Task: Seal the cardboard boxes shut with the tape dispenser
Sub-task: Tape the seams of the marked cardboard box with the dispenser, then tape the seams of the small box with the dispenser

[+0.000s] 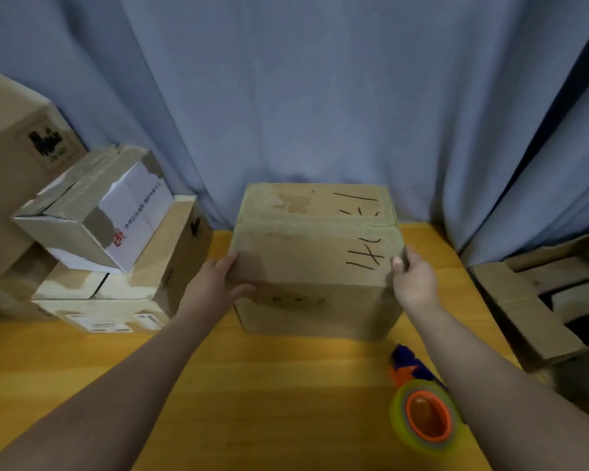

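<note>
both hands clasp the cardboard box on the bench — left hand and right hand fingers wrapped on its near corners. tape dispenser lies under the right forearm — likely to get knocked off.

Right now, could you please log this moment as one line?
hands: left, right grip box sides | tape dispenser: idle on table

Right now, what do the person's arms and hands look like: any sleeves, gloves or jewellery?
Both forearms are bare up to the frame edge, with no sleeves showing. The left hand and right hand have no gloves, and I can see no watch, ring or bracelet.
</note>
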{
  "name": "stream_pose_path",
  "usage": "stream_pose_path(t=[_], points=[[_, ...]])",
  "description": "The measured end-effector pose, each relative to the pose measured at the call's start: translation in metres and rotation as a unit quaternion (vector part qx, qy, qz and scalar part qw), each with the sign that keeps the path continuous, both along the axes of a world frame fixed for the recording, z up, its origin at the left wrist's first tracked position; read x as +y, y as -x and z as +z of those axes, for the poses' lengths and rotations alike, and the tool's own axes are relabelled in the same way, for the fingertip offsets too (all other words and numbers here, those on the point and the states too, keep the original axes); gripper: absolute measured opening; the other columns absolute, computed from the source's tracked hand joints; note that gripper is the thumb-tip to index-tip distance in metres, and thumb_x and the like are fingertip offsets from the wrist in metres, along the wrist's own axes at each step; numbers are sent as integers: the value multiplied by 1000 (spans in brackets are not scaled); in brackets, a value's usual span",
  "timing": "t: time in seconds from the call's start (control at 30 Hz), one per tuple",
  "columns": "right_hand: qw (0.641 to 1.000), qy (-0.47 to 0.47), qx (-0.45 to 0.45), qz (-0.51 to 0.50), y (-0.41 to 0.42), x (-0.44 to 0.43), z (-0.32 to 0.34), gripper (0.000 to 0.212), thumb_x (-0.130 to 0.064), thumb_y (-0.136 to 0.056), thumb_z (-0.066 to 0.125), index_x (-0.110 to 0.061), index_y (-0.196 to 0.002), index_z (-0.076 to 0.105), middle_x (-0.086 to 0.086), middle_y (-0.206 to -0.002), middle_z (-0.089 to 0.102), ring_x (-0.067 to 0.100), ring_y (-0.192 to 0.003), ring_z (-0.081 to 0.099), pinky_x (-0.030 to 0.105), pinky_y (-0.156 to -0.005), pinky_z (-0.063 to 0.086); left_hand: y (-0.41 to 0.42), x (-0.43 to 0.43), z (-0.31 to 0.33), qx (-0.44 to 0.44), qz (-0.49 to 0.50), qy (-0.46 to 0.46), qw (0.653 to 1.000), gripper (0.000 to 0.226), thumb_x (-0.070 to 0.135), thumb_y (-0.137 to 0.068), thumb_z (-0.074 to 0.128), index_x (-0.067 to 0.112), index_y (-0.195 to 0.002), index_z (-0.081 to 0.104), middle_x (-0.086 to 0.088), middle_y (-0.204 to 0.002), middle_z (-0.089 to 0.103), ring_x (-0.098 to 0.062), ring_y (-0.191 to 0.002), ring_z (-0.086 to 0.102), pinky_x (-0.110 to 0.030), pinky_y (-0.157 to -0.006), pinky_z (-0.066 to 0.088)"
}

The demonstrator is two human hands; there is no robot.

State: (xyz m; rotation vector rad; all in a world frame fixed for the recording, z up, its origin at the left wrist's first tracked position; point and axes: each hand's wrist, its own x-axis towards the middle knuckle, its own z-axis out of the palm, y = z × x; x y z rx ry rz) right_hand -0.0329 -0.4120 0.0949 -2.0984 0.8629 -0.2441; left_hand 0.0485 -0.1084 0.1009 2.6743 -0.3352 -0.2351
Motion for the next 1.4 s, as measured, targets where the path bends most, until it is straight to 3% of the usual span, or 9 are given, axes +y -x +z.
stream_pose_path(t=[0.2,0.3,0.4,0.5,0.63,0.73,0.9,1.1,1.4], points=[[988,137,30,-61,23,-89,-6,41,-22,-103,34,-11,-142,42,21,-134,50,40,-120,48,46,-99,41,27,-90,0,-52,-108,-55,991,69,45,-95,51,19,-152,22,-5,-126,50,-24,-107,51,-27,-68,38],[973,193,125,-3,26,-128,-4,59,-46,-101,29,-14,-150,23,18,-151,27,39,-134,30,47,-108,28,22,-144,1,-45,-125,-85,987,61,38,-101,40,16,-152,16,-10,-123,54,-27,-102,54,-33,-71,45],[969,159,184,51,20,-163,-2,84,-70,-90,28,-22,-154,2,12,-160,-1,35,-145,5,48,-118,10,13,-183,5,-41,-111,-119,986,56,34,-103,37,15,-152,17,-10,-107,61,-26,-86,58,-35,-60,45],[965,153,191,94,7,-186,2,89,-75,-85,29,-25,-153,1,15,-159,-3,38,-144,6,51,-116,11,8,-205,11,-55,-94,-157,982,54,36,-102,37,16,-149,21,-8,-101,61,-23,-78,56,-34,-56,43],[941,227,236,82,-9,-187,3,79,-68,-92,14,-20,-154,0,20,-159,-5,33,-146,-6,63,-112,-6,13,-216,11,-51,-75,-198,976,55,40,-102,35,19,-150,18,-7,-103,60,-23,-78,55,-34,-55,43],[932,272,227,75,-11,-167,2,66,-53,-99,11,-18,-154,7,18,-159,-2,30,-147,-8,67,-109,-9,19,-209,10,-66,-50,-173,981,53,44,-101,35,23,-148,25,-6,-111,59,-26,-93,57,-34,-61,44],[912,324,114,224,-25,-95,17,56,-48,-100,23,-23,-151,24,8,-158,20,27,-147,11,58,-114,-6,34,-171,22,-109,-40,-103,988,51,44,-100,40,20,-144,38,-5,-136,52,-27,-120,50,-38,-86,47],[880,245,-28,405,-46,22,42,39,-36,-101,39,-22,-135,52,-1,-142,47,19,-132,38,43,-115,19,39,-88,41,-144,11,-77,986,42,39,-100,43,19,-136,51,0,-133,56,-22,-120,52,-34,-88,48],[857,209,-78,464,-95,205,41,32,-26,-100,43,-20,-128,59,-2,-137,52,15,-131,41,38,-116,16,5,119,46,-168,120,-45,977,55,41,-95,52,18,-144,41,-6,-151,36,-25,-136,35,-36,-109,32]])
